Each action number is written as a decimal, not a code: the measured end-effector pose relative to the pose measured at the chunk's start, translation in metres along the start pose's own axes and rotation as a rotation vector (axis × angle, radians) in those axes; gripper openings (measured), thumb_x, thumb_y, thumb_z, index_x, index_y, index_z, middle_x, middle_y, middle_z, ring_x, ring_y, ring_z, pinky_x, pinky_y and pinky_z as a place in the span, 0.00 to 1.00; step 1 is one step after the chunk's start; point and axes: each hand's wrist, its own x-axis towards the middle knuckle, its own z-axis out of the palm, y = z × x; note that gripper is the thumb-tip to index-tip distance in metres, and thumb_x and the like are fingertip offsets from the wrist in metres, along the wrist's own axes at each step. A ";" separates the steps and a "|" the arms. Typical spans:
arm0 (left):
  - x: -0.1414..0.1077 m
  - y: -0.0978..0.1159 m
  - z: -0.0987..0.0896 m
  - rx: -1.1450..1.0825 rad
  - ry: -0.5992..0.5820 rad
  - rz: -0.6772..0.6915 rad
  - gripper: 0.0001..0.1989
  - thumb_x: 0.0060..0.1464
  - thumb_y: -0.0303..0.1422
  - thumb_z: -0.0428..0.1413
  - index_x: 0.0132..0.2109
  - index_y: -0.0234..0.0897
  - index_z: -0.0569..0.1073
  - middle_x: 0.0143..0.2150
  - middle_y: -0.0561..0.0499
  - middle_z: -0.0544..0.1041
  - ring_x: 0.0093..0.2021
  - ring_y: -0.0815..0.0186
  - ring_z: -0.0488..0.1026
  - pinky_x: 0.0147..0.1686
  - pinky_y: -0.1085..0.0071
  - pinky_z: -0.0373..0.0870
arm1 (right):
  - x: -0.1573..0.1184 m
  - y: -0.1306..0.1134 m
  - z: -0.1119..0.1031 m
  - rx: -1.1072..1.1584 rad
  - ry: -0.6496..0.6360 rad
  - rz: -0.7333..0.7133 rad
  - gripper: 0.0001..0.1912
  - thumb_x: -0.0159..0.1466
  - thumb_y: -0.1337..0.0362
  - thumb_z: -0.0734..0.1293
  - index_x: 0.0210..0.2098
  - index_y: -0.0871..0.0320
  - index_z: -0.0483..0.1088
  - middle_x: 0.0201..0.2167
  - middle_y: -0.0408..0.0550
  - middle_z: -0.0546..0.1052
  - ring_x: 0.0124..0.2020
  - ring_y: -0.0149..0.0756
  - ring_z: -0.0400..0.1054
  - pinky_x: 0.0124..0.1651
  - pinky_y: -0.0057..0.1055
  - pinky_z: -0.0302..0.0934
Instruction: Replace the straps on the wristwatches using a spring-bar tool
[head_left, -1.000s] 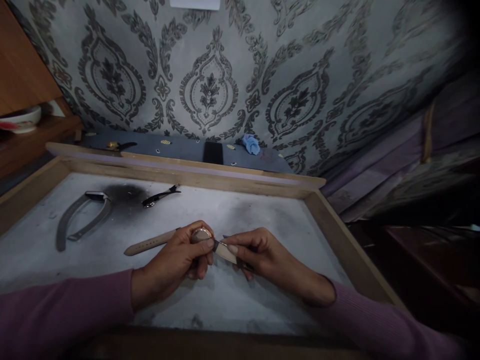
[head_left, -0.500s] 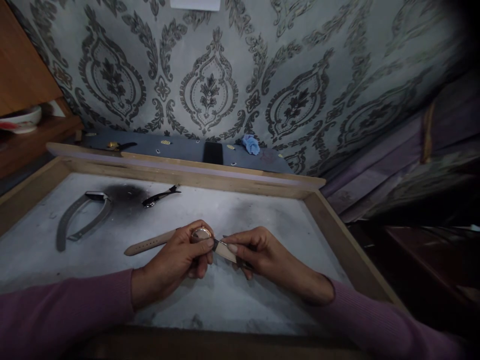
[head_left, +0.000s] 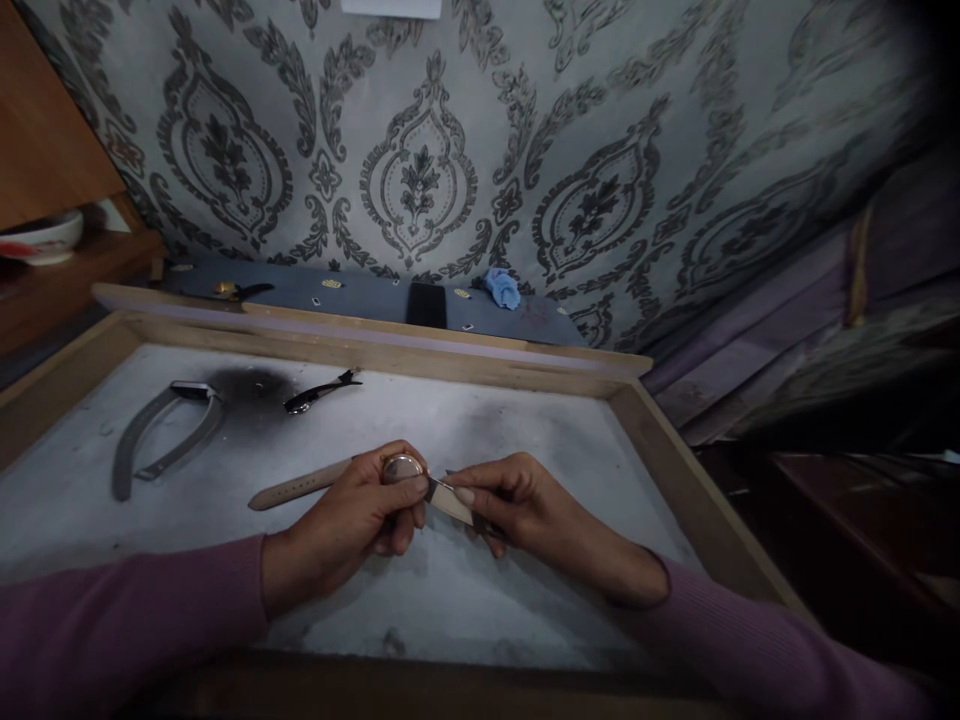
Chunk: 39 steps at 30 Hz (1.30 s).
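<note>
Now | wooden tray [head_left: 450, 365]: grey watch [head_left: 140, 430] | left hand [head_left: 379, 500] curled round wristwatch [head_left: 403, 467] | right hand [head_left: 514, 500] pinching its strap [head_left: 452, 507]

Watch case [head_left: 403, 467]: the left hand [head_left: 367, 505] hides its lower edge from us; we cannot tell face from back.
Holed strap [head_left: 292, 488]: we lose its inner end behind that hand.
Pale strap [head_left: 452, 507]: its outer end disappears from us under the right hand [head_left: 521, 500].
Metal sliver [head_left: 443, 484]: too small for us to identify, by the right fingertips.
Bowl [head_left: 49, 242]: we see it cut by the left edge.
White sheet [head_left: 391, 8]: the top edge crops it for us.
</note>
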 end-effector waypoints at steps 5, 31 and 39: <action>0.000 0.002 0.001 -0.018 0.015 -0.020 0.11 0.52 0.37 0.59 0.31 0.36 0.65 0.21 0.58 0.69 0.13 0.79 0.57 0.13 0.81 0.45 | 0.001 0.000 -0.001 -0.002 -0.008 -0.001 0.17 0.65 0.57 0.64 0.41 0.64 0.78 0.17 0.40 0.67 0.14 0.20 0.57 0.18 0.19 0.54; 0.000 0.001 0.000 -0.016 0.006 -0.009 0.10 0.53 0.36 0.58 0.31 0.36 0.65 0.22 0.58 0.69 0.14 0.80 0.56 0.14 0.79 0.43 | 0.002 -0.002 -0.001 0.005 -0.019 0.008 0.18 0.65 0.56 0.64 0.41 0.63 0.78 0.16 0.39 0.66 0.14 0.20 0.56 0.18 0.19 0.53; 0.000 0.003 0.001 -0.007 -0.002 -0.015 0.10 0.53 0.36 0.58 0.32 0.37 0.65 0.21 0.59 0.68 0.13 0.79 0.55 0.13 0.78 0.43 | -0.001 -0.002 0.000 0.030 0.004 0.012 0.17 0.65 0.56 0.65 0.40 0.62 0.79 0.16 0.39 0.66 0.14 0.20 0.56 0.18 0.19 0.53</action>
